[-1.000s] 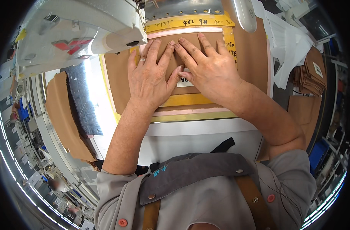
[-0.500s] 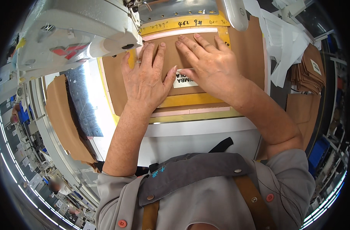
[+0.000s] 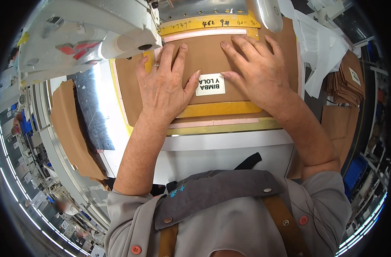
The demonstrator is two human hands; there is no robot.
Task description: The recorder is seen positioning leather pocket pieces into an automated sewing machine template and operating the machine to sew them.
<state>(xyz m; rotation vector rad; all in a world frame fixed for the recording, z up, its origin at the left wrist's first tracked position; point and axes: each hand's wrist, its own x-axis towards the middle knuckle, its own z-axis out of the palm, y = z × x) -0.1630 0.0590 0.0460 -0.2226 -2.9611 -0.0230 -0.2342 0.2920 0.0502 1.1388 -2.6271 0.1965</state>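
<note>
A brown panel [image 3: 206,53] with a white printed label [image 3: 211,85] lies within a yellow frame [image 3: 221,109] edged with pale pink strips. My left hand [image 3: 163,83] rests on the panel's left part, fingers spread and a ring on one of them. On the right part lies my right hand [image 3: 262,70], its fingers apart and slightly bent. Both thumbs point inward, one at either side of the label. Nothing is held in either hand. Close to my left fingertips stands the head of a white sewing machine [image 3: 101,38], whose needle area is mostly hidden.
A stack of brown pieces [image 3: 347,83] lies at the right, beside crumpled white sheets [image 3: 324,47]. More brown material [image 3: 71,128] lies at the left edge next to a shiny metal plate [image 3: 93,111]. A white rounded device [image 3: 268,15] hangs over the far side.
My right hand has slid to the right across the panel, uncovering the label. The framed panel has shifted slightly right and up. My left hand stays nearly in place.
</note>
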